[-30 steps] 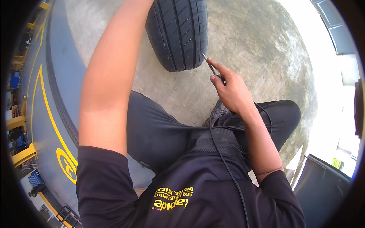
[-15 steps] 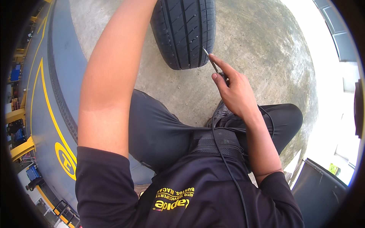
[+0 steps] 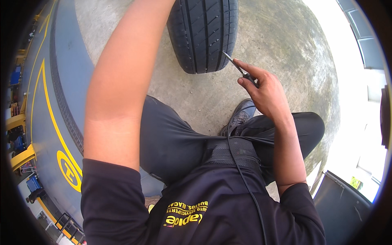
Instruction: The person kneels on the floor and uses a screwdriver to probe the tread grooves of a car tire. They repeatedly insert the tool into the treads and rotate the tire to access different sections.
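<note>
A black tire (image 3: 204, 38) stands upright on the concrete in front of me, its grooved tread facing me and small pale specks in the grooves. My right hand (image 3: 267, 92) is closed round the dark handle of a slim screwdriver (image 3: 237, 64). The index finger lies along its metal shaft, and the tip meets the tread, or nearly so, near the right shoulder of the tire. My left forearm (image 3: 122, 77) reaches up past the left side of the tire. The left hand itself lies beyond the upper edge, out of sight.
Stained concrete floor (image 3: 286, 53) surrounds the tire. A grey-blue painted floor strip with yellow lines (image 3: 47, 94) runs along the left. My shoe (image 3: 241, 116) rests below the right hand. A black cable (image 3: 241, 173) crosses my shirt and lap. A dark panel (image 3: 343, 200) stands at lower right.
The tire has shifted slightly to the right, and different tread grooves face me. My right hand and the screwdriver have moved right with it, showing more of the handle and of my shoe.
</note>
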Tool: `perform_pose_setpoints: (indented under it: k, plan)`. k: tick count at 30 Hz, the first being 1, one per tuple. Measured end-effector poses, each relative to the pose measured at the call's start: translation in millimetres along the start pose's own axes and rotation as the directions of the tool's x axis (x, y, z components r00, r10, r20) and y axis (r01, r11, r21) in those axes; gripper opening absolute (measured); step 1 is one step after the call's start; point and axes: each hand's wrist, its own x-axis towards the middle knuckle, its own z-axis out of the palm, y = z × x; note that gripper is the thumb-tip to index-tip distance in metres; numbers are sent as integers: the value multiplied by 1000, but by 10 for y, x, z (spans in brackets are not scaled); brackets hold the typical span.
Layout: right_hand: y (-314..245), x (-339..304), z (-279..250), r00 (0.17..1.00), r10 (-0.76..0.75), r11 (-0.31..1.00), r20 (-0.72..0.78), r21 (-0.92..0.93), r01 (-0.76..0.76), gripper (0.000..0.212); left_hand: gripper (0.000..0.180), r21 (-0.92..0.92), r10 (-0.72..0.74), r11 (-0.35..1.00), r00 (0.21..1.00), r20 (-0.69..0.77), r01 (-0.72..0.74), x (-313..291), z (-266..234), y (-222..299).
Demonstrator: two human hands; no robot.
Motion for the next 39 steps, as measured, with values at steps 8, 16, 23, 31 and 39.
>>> perform_pose_setpoints:
  k: [8,16,23,31,39]
  plan:
    - [86,-71,-209,992,111,994,-64,11,-111,46,77,-16,11,1000,1000,-3,-11,18,11,0]
    - [-122,-103,-58,986,118,936,122,319,-151,46,75,-30,15,999,1000,-20,-15,16,11,-60]
    - [-366,28,48,978,129,822,163,534,-198,46,75,-9,6,1000,1000,-25,-6,-21,17,-30]
    - [-438,37,-19,968,158,851,196,469,-234,47,75,-29,16,999,999,-49,-18,-49,39,-33]
    - [-567,28,109,969,157,790,190,564,-238,52,74,-54,18,998,998,-58,-21,-143,-68,87]
